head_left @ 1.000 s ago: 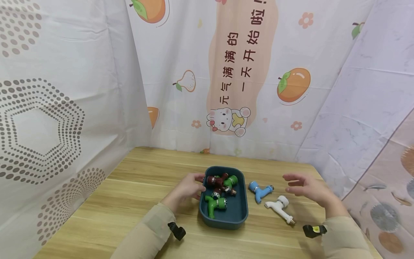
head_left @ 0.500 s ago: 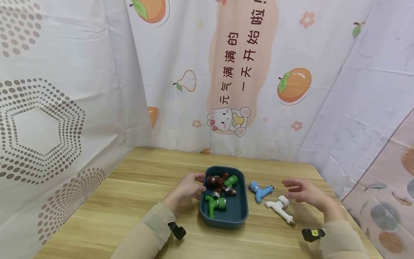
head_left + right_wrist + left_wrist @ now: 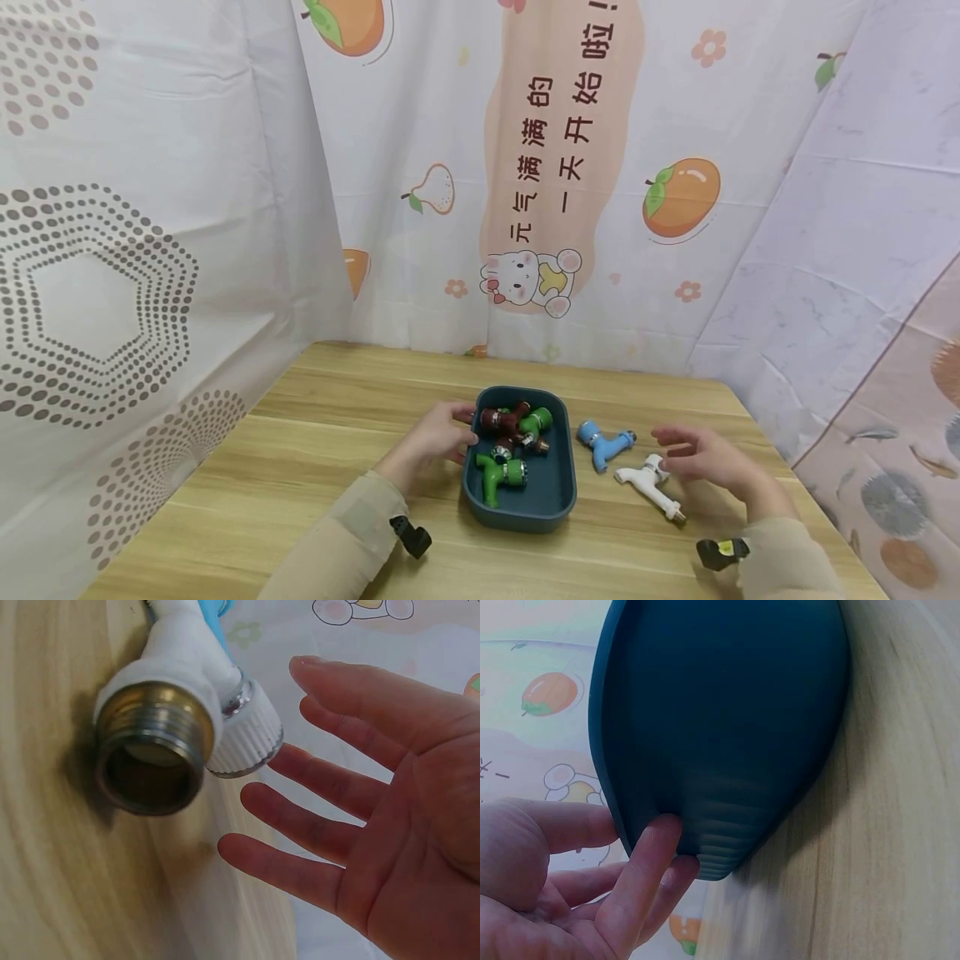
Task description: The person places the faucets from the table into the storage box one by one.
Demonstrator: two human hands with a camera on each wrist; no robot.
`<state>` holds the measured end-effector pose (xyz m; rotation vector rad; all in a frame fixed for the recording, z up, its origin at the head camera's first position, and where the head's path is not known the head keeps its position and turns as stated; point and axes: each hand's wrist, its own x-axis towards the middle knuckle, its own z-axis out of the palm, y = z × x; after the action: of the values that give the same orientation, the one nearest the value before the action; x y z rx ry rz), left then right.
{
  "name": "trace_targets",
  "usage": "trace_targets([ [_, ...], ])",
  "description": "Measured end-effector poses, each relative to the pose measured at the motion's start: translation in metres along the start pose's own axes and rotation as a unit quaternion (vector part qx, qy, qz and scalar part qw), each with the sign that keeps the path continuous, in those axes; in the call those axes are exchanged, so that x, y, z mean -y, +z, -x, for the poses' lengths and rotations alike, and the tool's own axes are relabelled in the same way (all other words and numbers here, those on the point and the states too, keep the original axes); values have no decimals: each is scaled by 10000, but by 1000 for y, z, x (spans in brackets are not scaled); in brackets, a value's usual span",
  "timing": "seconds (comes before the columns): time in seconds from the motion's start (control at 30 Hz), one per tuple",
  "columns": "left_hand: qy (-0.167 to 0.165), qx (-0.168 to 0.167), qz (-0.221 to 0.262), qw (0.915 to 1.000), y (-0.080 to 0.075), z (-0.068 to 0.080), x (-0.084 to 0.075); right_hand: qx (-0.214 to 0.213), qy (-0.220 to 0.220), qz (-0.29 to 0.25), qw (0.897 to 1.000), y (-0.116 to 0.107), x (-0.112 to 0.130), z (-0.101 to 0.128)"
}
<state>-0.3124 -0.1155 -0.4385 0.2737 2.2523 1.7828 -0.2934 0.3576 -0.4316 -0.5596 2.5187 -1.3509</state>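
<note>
A dark teal bin (image 3: 555, 500) stands on the table, holding green taps (image 3: 495, 477) and dark red taps (image 3: 501, 419). My left hand (image 3: 435, 435) holds its left side, with the fingers at the rim and against the outer wall (image 3: 727, 712). To the right of the bin lies a white tap (image 3: 648, 486), its threaded brass end (image 3: 154, 750) towards the right wrist camera. My right hand (image 3: 701, 457) is beside its ribbed knob (image 3: 247, 735), fingers spread and nothing gripped. Whether a fingertip touches the knob is hard to tell. Behind lies a blue tap (image 3: 603, 444).
The wooden table (image 3: 315, 467) meets a printed curtain (image 3: 420, 275) at its back edge. More curtain hangs on the left and right sides. Black wrist devices (image 3: 410, 536) sit on both sleeves.
My right hand has moved slightly left and down, closer to the white tap's knob. The left hand, the bin and the taps have stayed in place.
</note>
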Motion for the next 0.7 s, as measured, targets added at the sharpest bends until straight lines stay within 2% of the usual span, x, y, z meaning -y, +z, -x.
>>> trace_targets([
  [0.17,3,16,23,10000,0,0,1,86,-115,27,9999,2,-3,-1],
  [0.4,-13,9,-6,10000,0,0,0,119,-183,331,9992,4,-4,-1],
  [0.7,-43,-4,-7,10000,1,0,0,146,-169,304,9993,8,-7,0],
])
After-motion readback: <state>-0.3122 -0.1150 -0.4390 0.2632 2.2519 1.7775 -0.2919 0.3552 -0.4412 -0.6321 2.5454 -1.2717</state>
